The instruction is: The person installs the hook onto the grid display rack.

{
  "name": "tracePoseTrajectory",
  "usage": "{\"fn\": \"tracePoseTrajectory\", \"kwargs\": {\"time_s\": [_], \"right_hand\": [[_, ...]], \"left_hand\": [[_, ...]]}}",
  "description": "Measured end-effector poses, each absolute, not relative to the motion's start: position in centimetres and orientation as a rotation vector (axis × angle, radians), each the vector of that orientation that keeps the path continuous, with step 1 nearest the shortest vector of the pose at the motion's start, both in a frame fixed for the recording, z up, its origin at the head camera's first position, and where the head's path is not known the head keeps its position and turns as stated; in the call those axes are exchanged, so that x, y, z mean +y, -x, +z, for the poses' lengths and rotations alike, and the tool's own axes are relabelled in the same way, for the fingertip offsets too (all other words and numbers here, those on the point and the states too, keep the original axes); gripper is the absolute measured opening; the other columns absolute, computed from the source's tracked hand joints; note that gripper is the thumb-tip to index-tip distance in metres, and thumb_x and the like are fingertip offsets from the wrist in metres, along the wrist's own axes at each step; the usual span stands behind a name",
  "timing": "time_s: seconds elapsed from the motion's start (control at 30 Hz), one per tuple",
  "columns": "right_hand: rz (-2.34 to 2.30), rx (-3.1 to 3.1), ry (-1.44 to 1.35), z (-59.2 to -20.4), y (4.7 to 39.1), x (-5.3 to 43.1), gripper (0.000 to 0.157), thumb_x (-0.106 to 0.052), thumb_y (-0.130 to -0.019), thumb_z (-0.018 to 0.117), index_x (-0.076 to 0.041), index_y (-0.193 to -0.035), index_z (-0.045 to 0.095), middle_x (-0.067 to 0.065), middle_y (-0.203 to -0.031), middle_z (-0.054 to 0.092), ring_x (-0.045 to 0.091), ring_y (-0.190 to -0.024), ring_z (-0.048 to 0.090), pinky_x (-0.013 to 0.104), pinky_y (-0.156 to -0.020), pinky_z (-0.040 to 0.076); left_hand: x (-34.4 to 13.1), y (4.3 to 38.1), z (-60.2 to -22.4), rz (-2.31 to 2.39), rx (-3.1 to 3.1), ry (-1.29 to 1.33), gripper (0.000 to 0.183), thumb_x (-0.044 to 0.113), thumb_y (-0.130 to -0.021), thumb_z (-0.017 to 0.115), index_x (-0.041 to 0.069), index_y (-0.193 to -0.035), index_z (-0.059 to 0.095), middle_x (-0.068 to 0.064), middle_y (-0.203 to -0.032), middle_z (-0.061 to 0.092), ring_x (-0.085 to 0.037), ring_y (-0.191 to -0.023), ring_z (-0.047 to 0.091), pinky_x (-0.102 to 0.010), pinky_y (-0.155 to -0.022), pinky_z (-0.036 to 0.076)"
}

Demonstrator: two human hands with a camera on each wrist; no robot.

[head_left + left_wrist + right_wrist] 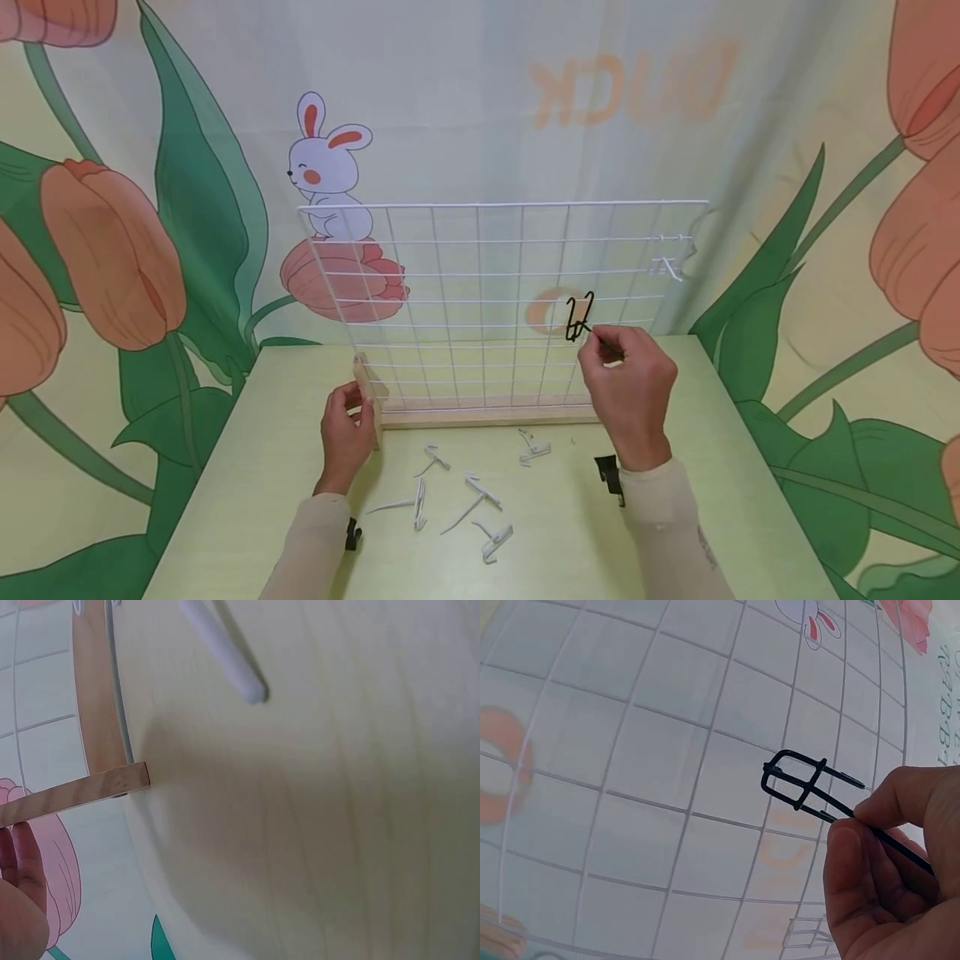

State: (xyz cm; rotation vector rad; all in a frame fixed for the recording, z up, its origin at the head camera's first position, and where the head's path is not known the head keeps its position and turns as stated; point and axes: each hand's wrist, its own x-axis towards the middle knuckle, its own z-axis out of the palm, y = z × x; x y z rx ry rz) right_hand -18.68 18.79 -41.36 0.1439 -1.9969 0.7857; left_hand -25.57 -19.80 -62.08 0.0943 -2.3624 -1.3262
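My right hand [633, 387] pinches the stem of a black wire hook [577, 321] between thumb and fingers. The hook's double-pronged end points away from the hand, in front of a white wire grid panel [477, 275]; the right wrist view shows this hook [795, 780] overlapping the grid's wires. At the panel's left end, my left hand [348, 429] touches the outer side of the wooden foot [369, 400] with its fingers. In the left wrist view, the fingertips [26, 840] rest against the wooden foot [82, 793].
Several white hooks [418, 504] lie scattered on the table [555, 533] before the panel. Another white hook [667, 265] hangs near the grid's upper right corner. A wooden base bar [487, 415] runs under the grid, and a printed curtain [465, 108] hangs behind.
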Motion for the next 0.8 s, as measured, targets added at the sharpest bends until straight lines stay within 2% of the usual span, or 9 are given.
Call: {"fn": "tracePoseTrajectory", "kwargs": {"time_s": [0.1, 0.33, 0.6, 0.8], "right_hand": [[0.781, -1.976, -0.141, -40.8, 18.9, 18.9, 0.012, -0.005, -0.092, 0.072, 0.004, -0.094, 0.079, 0.018, -0.086, 0.077, 0.029, -0.069, 0.073, 0.047, -0.065, 0.061], [0.766, -1.946, -0.087, -39.7, 19.3, 19.6, 0.013, -0.005, -0.094, 0.069, 0.005, -0.094, 0.078, 0.019, -0.087, 0.076, 0.031, -0.07, 0.073, 0.047, -0.067, 0.061], [0.777, -1.92, -0.034, -39.1, 19.9, 20.3, 0.012, -0.003, -0.093, 0.07, 0.006, -0.096, 0.078, 0.02, -0.089, 0.077, 0.034, -0.073, 0.074, 0.054, -0.069, 0.061], [0.739, -1.933, -0.04, -38.8, 20.5, 20.9, 0.017, -0.008, -0.096, 0.069, 0.006, -0.096, 0.078, 0.023, -0.09, 0.076, 0.035, -0.075, 0.075, 0.051, -0.071, 0.062]], "left_hand": [[-19.8, 25.6, -62.1, -1.332, -2.358, -0.097, 0.033, 0.015, -0.105, 0.065, 0.006, -0.136, 0.057, -0.012, -0.125, 0.064, -0.027, -0.115, 0.068, -0.007, -0.083, 0.046], [-19.7, 25.6, -62.1, -1.33, -2.358, -0.083, 0.034, 0.016, -0.105, 0.064, 0.006, -0.137, 0.057, -0.013, -0.125, 0.064, -0.027, -0.116, 0.068, -0.009, -0.084, 0.047], [-19.7, 25.5, -62.2, -1.32, -2.345, -0.073, 0.033, 0.015, -0.105, 0.064, 0.005, -0.136, 0.057, -0.013, -0.125, 0.065, -0.028, -0.114, 0.068, -0.003, -0.082, 0.043], [-19.7, 25.4, -62.1, -1.322, -2.344, -0.075, 0.034, 0.016, -0.105, 0.064, 0.005, -0.137, 0.057, -0.013, -0.125, 0.065, -0.028, -0.115, 0.068, -0.004, -0.082, 0.043]]}}
